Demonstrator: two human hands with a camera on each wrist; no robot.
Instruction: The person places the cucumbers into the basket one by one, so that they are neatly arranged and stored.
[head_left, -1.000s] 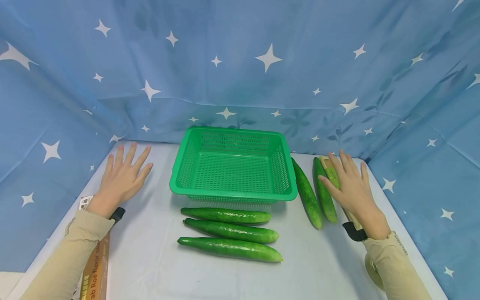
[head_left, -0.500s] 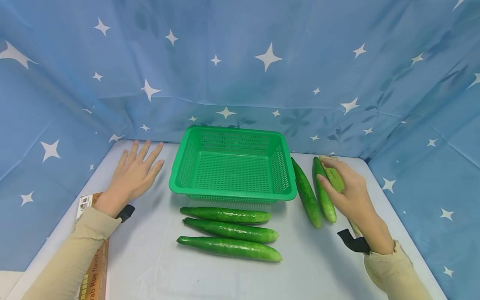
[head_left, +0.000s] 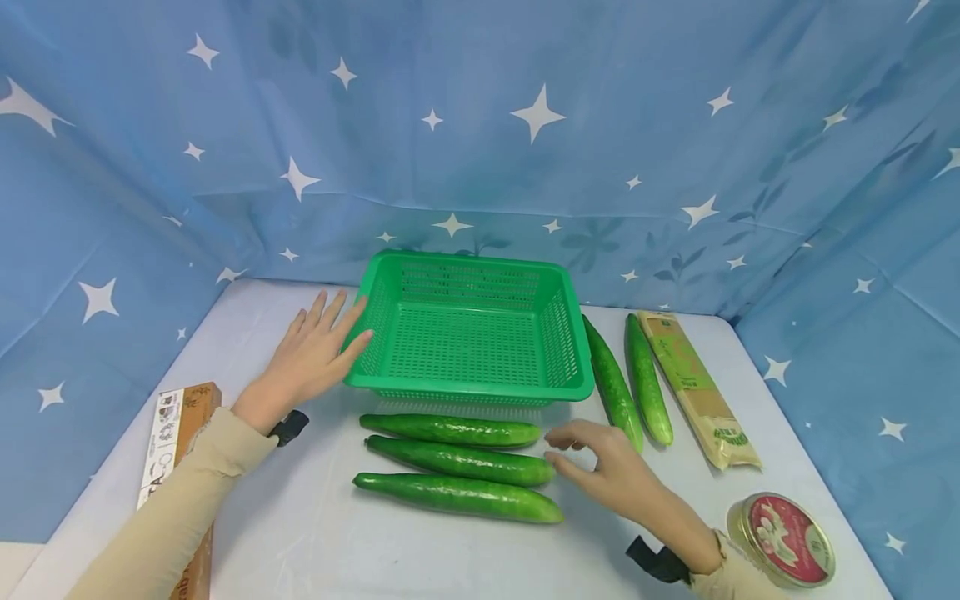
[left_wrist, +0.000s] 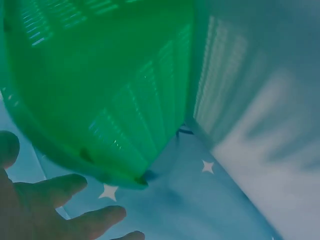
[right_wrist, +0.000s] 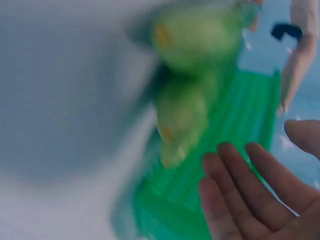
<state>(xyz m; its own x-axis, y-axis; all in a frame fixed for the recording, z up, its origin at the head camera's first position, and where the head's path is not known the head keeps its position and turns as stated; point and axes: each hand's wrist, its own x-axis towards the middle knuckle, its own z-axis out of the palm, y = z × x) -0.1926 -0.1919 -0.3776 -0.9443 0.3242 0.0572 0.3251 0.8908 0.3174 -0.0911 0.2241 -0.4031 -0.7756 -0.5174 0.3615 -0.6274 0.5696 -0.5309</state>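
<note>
A green plastic basket (head_left: 468,393) with slotted walls stands at the back middle of the table. My left hand (head_left: 303,358) is spread at its left side, fingertips at the rim in the head view. In the left wrist view, fingers (left_wrist: 97,220) show just beside the basket wall (left_wrist: 150,100). Three cucumbers lie crosswise in front of it: a back one (head_left: 450,430), a middle one (head_left: 461,462) and a front one (head_left: 457,498). By their pale right ends is my right hand (head_left: 611,471), its fingers loosely bent around nothing. Blurred cucumber tips (right_wrist: 182,115) face its palm.
Two more cucumbers lie lengthwise right of the basket, one nearer (head_left: 613,387) and one farther (head_left: 649,383). Beyond them lies a long tan-and-green packet (head_left: 697,383). A round red-topped tin (head_left: 787,537) is at front right, an orange-brown box (head_left: 198,408) at left. Blue star-patterned curtain (head_left: 480,125) encloses the table.
My right hand has come left and nearer from over the packet to the cucumbers' ends, uncovering packet and tin. The left hand has moved right to the basket. Cucumbers and basket stay put.
</note>
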